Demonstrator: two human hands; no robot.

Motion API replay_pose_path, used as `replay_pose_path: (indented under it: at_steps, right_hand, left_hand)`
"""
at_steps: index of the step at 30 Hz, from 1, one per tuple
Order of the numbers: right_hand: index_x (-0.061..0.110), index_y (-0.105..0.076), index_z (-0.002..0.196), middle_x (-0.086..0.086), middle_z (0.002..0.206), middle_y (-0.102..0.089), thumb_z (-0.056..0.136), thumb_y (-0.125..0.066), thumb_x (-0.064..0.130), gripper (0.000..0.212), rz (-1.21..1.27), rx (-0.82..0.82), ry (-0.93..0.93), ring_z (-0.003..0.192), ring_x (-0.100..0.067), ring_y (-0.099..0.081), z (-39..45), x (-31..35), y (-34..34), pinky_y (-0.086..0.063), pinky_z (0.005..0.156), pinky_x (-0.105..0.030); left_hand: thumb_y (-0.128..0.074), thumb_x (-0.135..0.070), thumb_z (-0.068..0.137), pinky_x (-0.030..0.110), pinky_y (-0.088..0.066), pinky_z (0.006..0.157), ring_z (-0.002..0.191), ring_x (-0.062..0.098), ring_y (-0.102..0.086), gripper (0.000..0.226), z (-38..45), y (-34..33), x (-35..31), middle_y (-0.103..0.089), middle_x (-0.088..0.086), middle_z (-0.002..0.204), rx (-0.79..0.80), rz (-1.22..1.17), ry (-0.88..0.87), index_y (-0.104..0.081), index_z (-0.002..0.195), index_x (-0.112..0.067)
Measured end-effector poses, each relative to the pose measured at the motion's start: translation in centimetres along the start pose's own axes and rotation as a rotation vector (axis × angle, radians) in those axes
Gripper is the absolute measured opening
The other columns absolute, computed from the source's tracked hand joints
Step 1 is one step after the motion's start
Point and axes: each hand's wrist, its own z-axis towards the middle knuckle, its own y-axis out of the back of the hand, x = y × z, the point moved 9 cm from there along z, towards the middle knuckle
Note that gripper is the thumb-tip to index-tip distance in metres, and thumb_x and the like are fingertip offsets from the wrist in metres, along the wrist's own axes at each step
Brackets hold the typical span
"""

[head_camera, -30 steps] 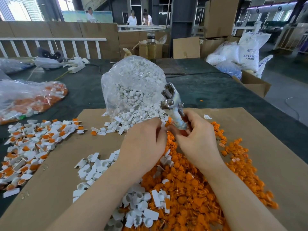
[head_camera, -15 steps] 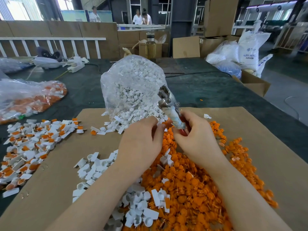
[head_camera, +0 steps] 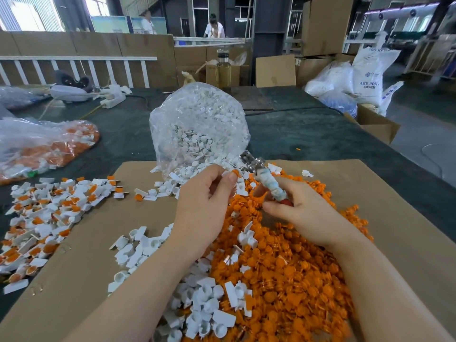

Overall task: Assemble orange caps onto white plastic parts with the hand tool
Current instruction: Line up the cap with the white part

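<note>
So the left hand point(head_camera: 204, 208) is pinching a small white plastic part with an orange cap point(head_camera: 230, 174) between thumb and fingertips, held up over the middle of the brown cardboard sheet point(head_camera: 407, 218). The right hand point(head_camera: 303, 213) has its fingers curled around the wrapped handle of the metal hand tool point(head_camera: 264, 178), whose steel head points toward the far edge, just beside that capped part. A big heap of loose orange caps point(head_camera: 296, 280) covers the cardboard's near right area, with loose white plastic parts point(head_camera: 204, 304) along its left side. Finished white-and-orange pieces point(head_camera: 44, 213) spread over the left edge. A clear bag of white parts point(head_camera: 199, 129) sits at the far edge. The white sack point(head_camera: 370, 75) off the far right corner reads "ABS RESIN".
</note>
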Motion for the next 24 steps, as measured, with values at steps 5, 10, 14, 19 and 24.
replay_pose_path:
  at_steps: [5,10,14,19,24]
  right_hand:
    - [0.023,-0.062,0.092,0.013,0.073,-0.060,0.092,-0.064,0.025,0.003,-0.009,-0.302,0.108,0.067,-0.006,-0.056,0.0,1.7,0.8,-0.045,0.060,-0.026]
    - [0.023,-0.064,0.103,0.017,0.083,-0.066,0.088,-0.070,0.027,0.016,-0.013,-0.392,0.142,0.077,-0.001,-0.062,-0.1,2.4,0.7,-0.047,0.065,-0.014]
    - [0.016,-0.065,0.100,0.008,0.080,-0.065,0.087,-0.070,0.024,0.016,-0.055,-0.394,0.154,0.072,-0.009,-0.060,-0.2,2.7,0.6,-0.050,0.065,-0.030]
    - [0.016,-0.063,0.092,0.008,0.071,-0.059,0.088,-0.070,0.021,0.010,-0.076,-0.400,0.171,0.063,-0.010,-0.054,-0.4,3.0,0.7,-0.044,0.056,-0.029]
    - [0.020,-0.064,0.098,0.010,0.073,-0.059,0.089,-0.067,0.027,0.011,-0.059,-0.301,0.116,0.064,-0.007,-0.055,0.0,2.4,0.5,-0.044,0.059,-0.028]
  left_hand:
    - [-0.054,-0.037,0.097,0.036,-0.047,0.060,0.062,0.019,-0.056,0.033,-0.1,-0.6,0.3,-0.064,0.005,0.068,0.028,0.060,-0.027,-0.057,0.072,-0.017]
    - [-0.056,-0.034,0.096,0.031,-0.036,0.053,0.050,0.008,-0.038,0.037,-0.4,-1.3,-0.1,-0.050,0.002,0.055,0.054,0.094,-0.065,-0.047,0.063,-0.021]
    - [-0.056,-0.033,0.097,0.027,-0.030,0.050,0.051,0.008,-0.037,0.040,-0.6,-1.5,-0.7,-0.041,-0.005,0.053,0.053,0.172,-0.121,-0.041,0.061,-0.023]
    - [-0.054,-0.032,0.097,0.027,-0.031,0.053,0.058,0.011,-0.040,0.038,-0.7,-1.4,-1.1,-0.042,-0.003,0.055,0.041,0.207,-0.174,-0.046,0.065,-0.014]
    - [-0.055,-0.031,0.097,0.023,-0.032,0.051,0.053,0.008,-0.040,0.038,-0.7,-1.2,-0.8,-0.045,-0.002,0.054,0.022,0.175,-0.157,-0.043,0.062,-0.022]
